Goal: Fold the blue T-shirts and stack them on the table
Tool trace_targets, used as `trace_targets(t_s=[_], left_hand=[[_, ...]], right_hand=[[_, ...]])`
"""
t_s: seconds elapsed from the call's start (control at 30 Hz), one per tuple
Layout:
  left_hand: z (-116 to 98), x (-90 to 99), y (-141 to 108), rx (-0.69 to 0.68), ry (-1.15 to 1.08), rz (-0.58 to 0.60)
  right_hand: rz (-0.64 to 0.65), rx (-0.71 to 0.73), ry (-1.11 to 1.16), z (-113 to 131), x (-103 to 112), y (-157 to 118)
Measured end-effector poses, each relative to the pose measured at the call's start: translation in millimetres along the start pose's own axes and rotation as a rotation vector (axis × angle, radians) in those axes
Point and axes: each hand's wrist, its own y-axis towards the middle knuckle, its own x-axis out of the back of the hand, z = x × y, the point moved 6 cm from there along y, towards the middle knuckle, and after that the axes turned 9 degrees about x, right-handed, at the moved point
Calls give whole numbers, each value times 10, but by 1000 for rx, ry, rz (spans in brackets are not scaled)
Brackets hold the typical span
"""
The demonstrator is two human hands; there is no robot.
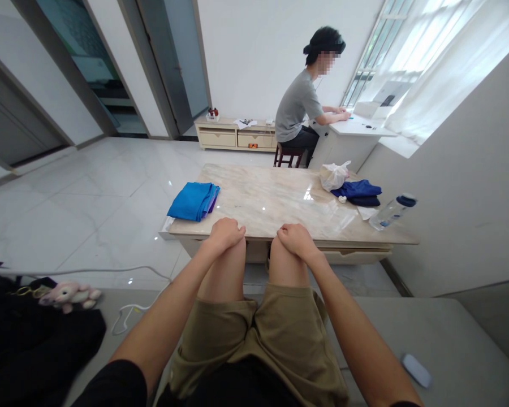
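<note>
Marble table (271, 198) beyond the knees (227, 268), blue cloth (194, 202) folded at its left edge, left hand (224, 234) and right hand (296, 240) resting loosely curled on the knees, holding nothing

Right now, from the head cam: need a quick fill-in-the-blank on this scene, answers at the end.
The left hand and the right hand each rest on a ____.
In this view, the folded blue cloth lies toward the ____ end of the marble table top.
The clear plastic bottle has a ____ cap.
The seated person at the desk by the window wears a ____ T-shirt.

Missing words: knee; left; dark blue; grey.
</note>
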Motion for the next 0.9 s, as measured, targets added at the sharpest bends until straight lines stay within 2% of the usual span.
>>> trace_targets(t_s=[0.2, 0.53, 0.9], left_hand=[[-39, 10, -6, -2, 2, 7], [108, -16, 32, 6, 6, -9], [113, -21, 21, 0, -20, -21]], right_hand=[[-13, 6, 7, -13, -23, 6], [-13, -4, 2, -51, -26, -16], [-36, -11, 13, -7, -7, -52]])
